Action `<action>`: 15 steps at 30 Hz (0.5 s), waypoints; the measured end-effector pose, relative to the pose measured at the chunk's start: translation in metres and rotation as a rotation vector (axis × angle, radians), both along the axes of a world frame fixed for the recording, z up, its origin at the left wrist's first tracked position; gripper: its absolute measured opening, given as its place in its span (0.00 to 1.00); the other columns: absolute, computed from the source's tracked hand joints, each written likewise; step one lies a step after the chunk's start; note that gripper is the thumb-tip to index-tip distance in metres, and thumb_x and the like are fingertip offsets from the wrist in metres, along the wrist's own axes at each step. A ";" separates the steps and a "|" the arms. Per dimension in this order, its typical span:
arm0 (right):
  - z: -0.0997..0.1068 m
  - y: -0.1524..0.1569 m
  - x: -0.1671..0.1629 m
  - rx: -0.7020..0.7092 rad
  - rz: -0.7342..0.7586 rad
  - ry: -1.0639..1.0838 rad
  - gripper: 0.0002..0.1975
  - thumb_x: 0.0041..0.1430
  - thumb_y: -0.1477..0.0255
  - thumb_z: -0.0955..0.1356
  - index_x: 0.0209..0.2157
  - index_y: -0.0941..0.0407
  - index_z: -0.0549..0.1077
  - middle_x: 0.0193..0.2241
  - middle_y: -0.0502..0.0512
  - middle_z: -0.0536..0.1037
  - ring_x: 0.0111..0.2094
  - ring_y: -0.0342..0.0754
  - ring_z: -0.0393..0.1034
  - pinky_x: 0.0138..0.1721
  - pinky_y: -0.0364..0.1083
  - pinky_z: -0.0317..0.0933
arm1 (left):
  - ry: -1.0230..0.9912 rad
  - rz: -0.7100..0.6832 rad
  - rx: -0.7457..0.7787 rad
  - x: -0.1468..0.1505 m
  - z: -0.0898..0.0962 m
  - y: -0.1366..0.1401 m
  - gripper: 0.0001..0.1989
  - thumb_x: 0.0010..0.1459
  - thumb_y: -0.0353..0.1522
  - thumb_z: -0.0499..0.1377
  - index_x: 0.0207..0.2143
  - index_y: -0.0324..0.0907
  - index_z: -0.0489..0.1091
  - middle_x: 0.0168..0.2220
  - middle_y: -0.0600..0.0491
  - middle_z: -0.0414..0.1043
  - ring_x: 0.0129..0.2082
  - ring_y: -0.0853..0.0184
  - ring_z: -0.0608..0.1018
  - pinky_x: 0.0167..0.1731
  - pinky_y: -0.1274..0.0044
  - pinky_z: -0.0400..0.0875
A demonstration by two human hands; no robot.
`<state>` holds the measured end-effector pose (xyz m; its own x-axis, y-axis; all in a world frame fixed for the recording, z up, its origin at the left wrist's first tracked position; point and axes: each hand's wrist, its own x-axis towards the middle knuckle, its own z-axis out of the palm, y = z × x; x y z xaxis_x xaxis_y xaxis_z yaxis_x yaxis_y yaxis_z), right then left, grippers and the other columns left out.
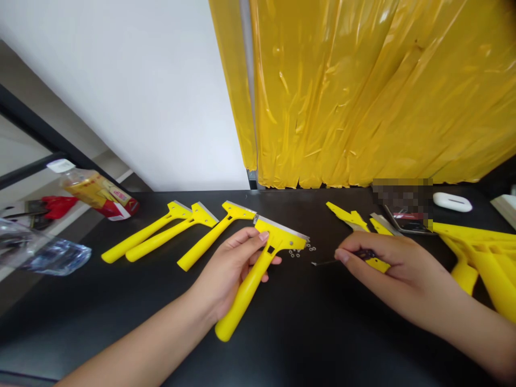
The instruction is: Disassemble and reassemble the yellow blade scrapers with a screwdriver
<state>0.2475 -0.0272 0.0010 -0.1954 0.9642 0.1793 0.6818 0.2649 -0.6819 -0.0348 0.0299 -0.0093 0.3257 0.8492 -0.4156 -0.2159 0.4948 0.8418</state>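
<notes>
My left hand (237, 263) is closed around the head end of a yellow scraper (250, 282), its blade edge pointing away and its handle slanting toward me. In my right hand (395, 274) is a thin dark screwdriver (328, 262), pinched between thumb and fingers. Its tip points left toward the scraper but stays apart from it. Small metal nuts (297, 252) lie on the table just beyond the scraper head. Past my right hand are loose yellow scraper parts (346, 215) and a metal blade (385, 223), partly hidden by the hand.
Three more yellow scrapers (205, 239) lie at left on the black table (161, 322). A bottle (97, 191) lies tilted behind them, near a clear plastic bag (60, 258). At right are several yellow handles (487, 258), a phone-like dark item (407, 220) and a white earbud case (452, 202).
</notes>
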 end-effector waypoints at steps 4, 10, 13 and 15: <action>0.002 0.000 0.001 0.024 0.016 -0.004 0.12 0.75 0.59 0.66 0.38 0.46 0.77 0.33 0.45 0.80 0.32 0.45 0.75 0.33 0.46 0.64 | 0.003 0.000 -0.002 -0.001 -0.001 0.000 0.13 0.63 0.40 0.71 0.41 0.46 0.73 0.39 0.54 0.78 0.39 0.62 0.87 0.25 0.80 0.76; 0.002 0.000 0.001 0.026 0.017 -0.004 0.12 0.75 0.59 0.66 0.39 0.48 0.78 0.33 0.48 0.82 0.33 0.47 0.76 0.31 0.46 0.64 | 0.009 0.000 0.006 0.000 -0.001 0.000 0.12 0.64 0.40 0.71 0.41 0.45 0.73 0.39 0.54 0.79 0.39 0.62 0.87 0.25 0.80 0.76; 0.002 0.001 0.001 0.025 0.029 -0.014 0.13 0.75 0.59 0.66 0.39 0.49 0.78 0.33 0.49 0.82 0.33 0.48 0.77 0.31 0.47 0.65 | 0.004 0.003 0.002 0.000 0.000 0.000 0.13 0.63 0.40 0.72 0.41 0.46 0.73 0.38 0.54 0.79 0.39 0.62 0.87 0.25 0.80 0.76; 0.001 0.002 0.000 0.037 0.036 -0.022 0.13 0.75 0.60 0.66 0.39 0.49 0.78 0.33 0.49 0.82 0.33 0.48 0.77 0.32 0.47 0.65 | 0.005 0.004 0.001 0.000 0.000 0.000 0.13 0.63 0.40 0.72 0.41 0.46 0.74 0.38 0.54 0.79 0.39 0.61 0.87 0.25 0.80 0.76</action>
